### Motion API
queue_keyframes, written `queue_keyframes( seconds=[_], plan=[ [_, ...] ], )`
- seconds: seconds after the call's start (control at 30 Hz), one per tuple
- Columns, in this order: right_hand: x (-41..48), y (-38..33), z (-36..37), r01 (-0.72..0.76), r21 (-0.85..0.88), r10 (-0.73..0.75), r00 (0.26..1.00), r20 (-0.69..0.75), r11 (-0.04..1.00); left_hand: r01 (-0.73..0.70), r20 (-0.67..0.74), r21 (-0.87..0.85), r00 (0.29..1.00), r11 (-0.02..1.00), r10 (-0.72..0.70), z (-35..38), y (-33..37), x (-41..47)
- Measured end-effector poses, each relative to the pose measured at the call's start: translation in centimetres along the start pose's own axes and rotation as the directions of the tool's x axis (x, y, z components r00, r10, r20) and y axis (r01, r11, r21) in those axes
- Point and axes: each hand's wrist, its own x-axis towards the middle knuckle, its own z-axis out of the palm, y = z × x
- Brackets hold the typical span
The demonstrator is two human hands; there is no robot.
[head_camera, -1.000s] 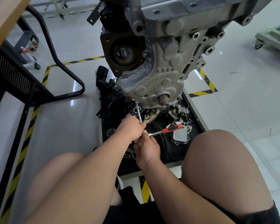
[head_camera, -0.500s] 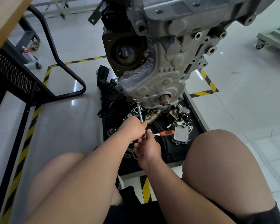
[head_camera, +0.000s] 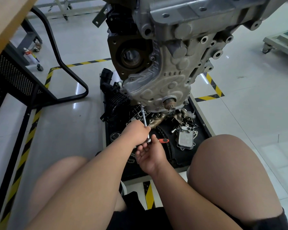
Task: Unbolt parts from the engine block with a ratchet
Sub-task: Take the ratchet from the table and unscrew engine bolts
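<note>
Ratchet (head_camera: 163,140) sits low, just ahead of your knees, red handle pointing right. Extension (head_camera: 145,120) runs from its head up and slightly left to a bolt (head_camera: 142,106) on the block (head_camera: 156,87) lower edge. Left hand (head_camera: 136,131) wraps the extension. Right hand (head_camera: 150,153), nearer you, pinches the head, fingers curled. Judgement: swing the handle across that axis.

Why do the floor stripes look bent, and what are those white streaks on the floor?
Head view: wide-angle lens bows the striped floor tape; streaks are glare on the glossy floor; engine block, ratchet, left hand and right hand look sharp.
</note>
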Motion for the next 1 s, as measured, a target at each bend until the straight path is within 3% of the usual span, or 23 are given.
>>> queue_keyframes(
  seconds=[0.27,0.43,0.53,0.8,1.0],
  plan=[
    [-0.1,1.3,-0.6,0.335,-0.273,-0.353,0.935,-0.017,0.902,0.006,-0.021,0.019,1.0,1.0,-0.006,-0.2,0.0,-0.1],
    [-0.4,1.4,-0.6,0.414,-0.362,-0.458,0.888,-0.044,0.835,0.003,-0.026,0.025,1.0,1.0,-0.003,-0.2,0.2,-0.1],
    [-0.6,1.3,-0.5,0.381,-0.367,-0.437,0.896,-0.079,0.848,0.014,-0.033,0.035,0.999,0.999,-0.013,-0.2,0.3,-0.2],
    [-1.1,0.2,0.0,0.283,-0.156,-0.303,0.945,-0.123,0.946,-0.003,-0.021,0.023,1.0,1.0,0.004,-0.2,0.4,-0.2],
    [-1.2,0.0,-0.1,0.261,-0.076,-0.269,0.954,-0.131,0.962,0.0,-0.071,0.021,0.997,1.0,0.001,0.2,0.6,-0.3]
  ],
)
